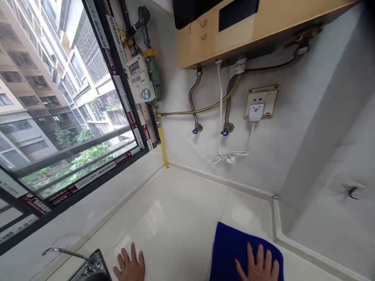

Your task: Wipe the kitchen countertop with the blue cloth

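My right hand (259,265) lies flat with fingers spread on a blue cloth (231,248) that rests on the pale, glossy countertop (181,210) near the bottom edge of the view. My left hand (130,266) presses flat on the bare countertop, fingers stretched out, holding nothing. It sits just right of a sink's metal corner (92,267) with a thin chrome tap (60,251) beside it.
A large window (58,117) runs along the left. On the back wall hang a gas meter (140,80), a yellow pipe (162,146), flexible hoses, a plugged-in socket (260,103) and a gold water heater (249,27). A wall column (316,136) juts out at right.
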The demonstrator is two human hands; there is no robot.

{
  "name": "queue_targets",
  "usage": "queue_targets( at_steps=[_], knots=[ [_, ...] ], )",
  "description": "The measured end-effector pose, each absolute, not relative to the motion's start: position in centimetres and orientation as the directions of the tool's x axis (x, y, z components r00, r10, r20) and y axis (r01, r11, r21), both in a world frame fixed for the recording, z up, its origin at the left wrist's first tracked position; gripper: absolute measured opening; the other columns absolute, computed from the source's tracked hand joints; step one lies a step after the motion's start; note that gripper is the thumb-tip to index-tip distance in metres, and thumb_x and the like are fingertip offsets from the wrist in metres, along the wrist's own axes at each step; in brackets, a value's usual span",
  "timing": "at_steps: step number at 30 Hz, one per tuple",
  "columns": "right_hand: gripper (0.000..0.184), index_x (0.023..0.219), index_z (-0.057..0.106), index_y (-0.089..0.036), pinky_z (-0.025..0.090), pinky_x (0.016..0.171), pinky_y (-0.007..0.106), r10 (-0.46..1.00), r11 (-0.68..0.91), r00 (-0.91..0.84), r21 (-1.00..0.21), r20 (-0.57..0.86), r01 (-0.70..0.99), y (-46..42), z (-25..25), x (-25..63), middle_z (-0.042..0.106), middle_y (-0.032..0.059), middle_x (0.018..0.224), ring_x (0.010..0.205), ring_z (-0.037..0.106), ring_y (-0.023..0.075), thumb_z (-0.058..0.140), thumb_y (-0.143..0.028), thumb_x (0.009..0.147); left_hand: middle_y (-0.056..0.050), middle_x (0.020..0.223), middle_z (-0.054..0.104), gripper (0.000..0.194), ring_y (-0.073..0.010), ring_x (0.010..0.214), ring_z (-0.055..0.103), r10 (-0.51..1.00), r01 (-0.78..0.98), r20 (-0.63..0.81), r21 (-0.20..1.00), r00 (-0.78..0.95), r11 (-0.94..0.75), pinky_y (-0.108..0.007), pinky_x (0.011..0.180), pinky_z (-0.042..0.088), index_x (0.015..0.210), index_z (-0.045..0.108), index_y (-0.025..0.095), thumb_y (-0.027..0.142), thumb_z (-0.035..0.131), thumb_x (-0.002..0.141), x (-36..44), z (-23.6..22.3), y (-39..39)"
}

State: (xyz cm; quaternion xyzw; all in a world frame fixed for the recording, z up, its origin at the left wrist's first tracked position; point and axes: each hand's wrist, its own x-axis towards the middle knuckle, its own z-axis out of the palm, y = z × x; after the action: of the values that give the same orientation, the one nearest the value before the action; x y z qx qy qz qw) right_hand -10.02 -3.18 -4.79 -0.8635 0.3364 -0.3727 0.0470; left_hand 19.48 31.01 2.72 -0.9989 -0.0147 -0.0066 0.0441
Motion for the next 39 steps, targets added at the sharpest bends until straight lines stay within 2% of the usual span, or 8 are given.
queue_targets(
  at_steps=[8,13,17,21,27,33,35,39],
  knots=[
    [0.069,0.144,0.035,-0.001,0.029,0.100,0.076,-0.710,-0.618,0.446,-0.177,0.545,-0.766,-9.6,-3.2,-1.0,0.026,0.0372,0.151,0.144,0.011,0.0547,0.030,-0.045,0.092,-0.017,0.162,0.025,0.062,-0.0367,0.150,0.019,0.016,0.021,0.048,-0.106,0.999,-0.994,-0.060,0.116,0.027,0.153,0.020,0.028,0.051,0.022,0.096,20.2,0.9,31.0],
    [0.070,0.148,0.024,0.001,0.018,0.105,0.075,-0.819,-0.513,0.375,-0.258,0.435,-0.819,-12.6,-3.4,8.7,0.016,0.0375,0.153,0.145,0.000,0.0542,0.021,-0.043,0.094,-0.021,0.159,0.030,0.060,-0.0404,0.149,0.021,-0.057,-0.045,0.106,-0.114,0.993,-0.992,-0.062,0.118,0.023,0.150,0.033,0.021,0.044,0.033,0.095,19.8,0.1,31.4],
    [0.070,0.145,0.029,0.004,0.010,0.110,0.072,-0.844,-0.532,0.460,-0.314,0.276,-0.786,-12.5,-2.5,18.2,0.019,0.0368,0.152,0.144,0.005,0.0539,0.026,-0.044,0.093,-0.021,0.161,0.026,0.061,-0.0408,0.150,0.013,-0.080,-0.068,0.175,-0.076,0.981,-0.995,-0.066,0.117,0.021,0.150,0.035,0.020,0.044,0.031,0.094,20.0,-1.7,32.0],
    [0.070,0.144,0.025,0.010,0.008,0.109,0.076,-0.689,-0.712,0.699,-0.359,0.191,-0.604,-9.9,-0.4,26.3,0.018,0.0367,0.154,0.144,0.004,0.0538,0.028,-0.036,0.091,-0.021,0.162,0.021,0.066,-0.0415,0.152,0.006,-0.077,-0.073,0.166,-0.033,0.983,-0.997,-0.070,0.117,0.015,0.151,0.032,0.017,0.048,0.028,0.092,20.3,-3.1,32.5],
    [0.068,0.149,0.028,-0.007,0.009,0.122,0.059,-0.325,-0.899,0.932,-0.358,0.162,-0.251,-2.2,0.7,31.9,0.021,0.0170,0.162,0.150,0.006,0.0388,0.038,-0.030,0.086,-0.023,0.162,0.022,0.067,-0.0414,0.152,0.003,-0.086,-0.077,0.206,-0.051,0.975,-0.996,-0.070,0.117,0.015,0.150,0.034,0.014,0.047,0.025,0.092,20.4,-3.0,32.1],
    [0.074,0.148,0.035,-0.018,0.014,0.127,0.047,0.016,-0.919,0.991,-0.389,0.131,0.066,5.7,2.6,26.2,0.027,0.0058,0.161,0.151,0.013,0.0296,0.050,-0.032,0.077,-0.023,0.160,0.025,0.063,-0.0392,0.152,0.007,-0.086,-0.074,0.320,-0.050,0.944,-0.996,-0.069,0.115,0.021,0.149,0.037,0.017,0.044,0.021,0.094,20.7,-3.6,32.3],
    [0.078,0.150,0.029,-0.019,0.012,0.128,0.049,0.140,-0.876,0.983,-0.448,0.120,0.180,7.9,2.9,22.8,0.021,0.0060,0.163,0.152,0.009,0.0295,0.052,-0.033,0.077,-0.021,0.159,0.029,0.061,-0.0380,0.152,0.011,-0.077,-0.059,0.338,-0.062,0.938,-0.996,-0.067,0.115,0.024,0.149,0.037,0.020,0.042,0.021,0.095,21.0,-3.9,32.4],
    [0.083,0.153,0.019,-0.018,0.010,0.128,0.056,0.149,-0.805,0.985,-0.568,0.087,0.172,10.8,2.2,15.6,0.008,0.0084,0.165,0.152,0.000,0.0308,0.050,-0.029,0.077,-0.020,0.156,0.036,0.059,-0.0378,0.148,0.025,-0.071,-0.042,0.280,-0.109,0.957,-0.993,-0.063,0.114,0.027,0.148,0.038,0.022,0.040,0.019,0.096,21.3,-2.6,32.4]
  ],
)
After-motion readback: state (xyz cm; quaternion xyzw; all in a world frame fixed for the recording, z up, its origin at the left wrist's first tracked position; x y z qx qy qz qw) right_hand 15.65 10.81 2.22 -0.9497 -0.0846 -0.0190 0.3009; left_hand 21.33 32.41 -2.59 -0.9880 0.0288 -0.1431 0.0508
